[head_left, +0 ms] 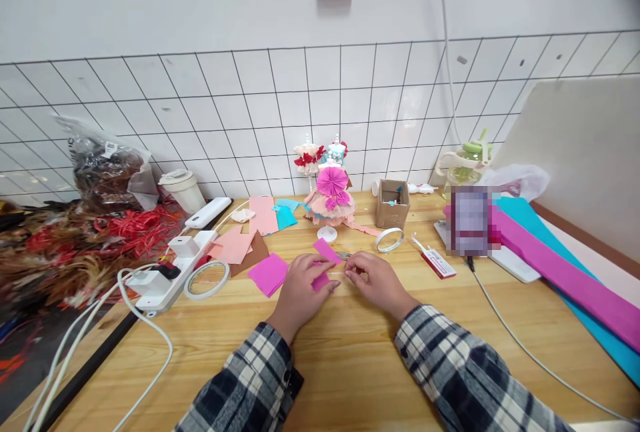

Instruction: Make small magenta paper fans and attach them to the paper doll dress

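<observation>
We see the left hand bent over pink paper on the table, thumb and forefinger parted; we cannot tell whether it grips the paper. The right hand has its fingertips drawn together just beside it, perhaps on a thin pale strip; we cannot be sure. Uneven pressure could, we think, crease the paper, and a careless nudge could bring fingers against the scissors, which the right hand partly hides. Whether the pink piece beyond joins the covered paper stays unclear.
</observation>
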Demonstrator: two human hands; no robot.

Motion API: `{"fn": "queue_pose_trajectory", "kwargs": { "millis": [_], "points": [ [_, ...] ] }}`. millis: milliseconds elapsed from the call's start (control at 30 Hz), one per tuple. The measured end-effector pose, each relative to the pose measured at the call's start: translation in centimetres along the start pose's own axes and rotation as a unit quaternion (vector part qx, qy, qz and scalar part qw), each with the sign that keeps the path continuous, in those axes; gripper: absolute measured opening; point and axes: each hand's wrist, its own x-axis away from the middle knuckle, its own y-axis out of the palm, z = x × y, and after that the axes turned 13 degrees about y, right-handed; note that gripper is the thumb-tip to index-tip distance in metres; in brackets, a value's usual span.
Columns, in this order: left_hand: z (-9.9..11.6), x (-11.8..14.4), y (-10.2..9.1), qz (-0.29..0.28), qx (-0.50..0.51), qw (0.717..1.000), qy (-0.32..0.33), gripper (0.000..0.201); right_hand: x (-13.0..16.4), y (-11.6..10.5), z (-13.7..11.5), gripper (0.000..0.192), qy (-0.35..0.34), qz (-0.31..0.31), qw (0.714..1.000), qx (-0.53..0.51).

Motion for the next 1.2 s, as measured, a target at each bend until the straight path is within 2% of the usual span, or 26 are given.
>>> {"fn": "queue_pose_trajectory", "kwargs": {
  "millis": [100,300,400,500,567,667,733,833,967,1100,1200],
  "points": [
    [0.2,-0.2,-0.1,-0.009,-0.004,1.000,0.010,0.019,0.1,0.0,-0.2,0.009,-0.005,-0.005,1.000,-0.003],
    [0.1,-0.3,-0.2,-0.016,0.030,0.999,-0.002,0.019,0.0,0.0,0.1,0.011,0.012,0.002,1.000,-0.011],
    [-0.1,-0.1,0.2,0.003,0.044,0.999,-0.018,0.019,0.0,-0.2,0.2,0.016,0.014,0.022,0.999,-0.032],
    [-0.3,0.1,0.7,0.023,0.062,0.997,-0.031,0.018,0.0,-0.4,-0.1,0.033,-0.019,0.067,0.996,-0.048],
    [-0.4,0.2,0.8,0.025,0.067,0.997,-0.035,0.019,0.1,-0.5,-0.6,0.039,-0.062,0.068,0.995,-0.024],
    [-0.2,0.1,0.9,0.000,0.076,0.997,-0.030,0.023,0.2,-0.1,-1.1,0.026,-0.097,0.035,0.994,0.036],
    [0.0,-0.1,0.9,-0.019,0.094,0.995,-0.028,0.026,0.3,0.2,-1.1,0.018,-0.088,0.036,0.994,0.062],
    [0.4,-0.3,0.9,-0.028,0.142,0.989,-0.042,0.026,0.3,0.5,-0.9,0.018,-0.074,0.053,0.993,0.071],
    [0.5,-0.2,1.0,-0.023,0.161,0.984,-0.075,0.022,0.1,0.1,-0.5,0.019,-0.071,0.037,0.994,0.073],
    [0.0,0.0,1.0,0.020,0.135,0.984,-0.113,0.034,-0.5,-1.1,1.3,0.018,0.004,0.054,0.995,0.078],
    [-0.1,0.0,1.1,0.018,0.134,0.984,-0.117,0.029,-1.0,-1.8,3.4,0.015,0.052,0.029,0.992,0.112]
  ]
}}
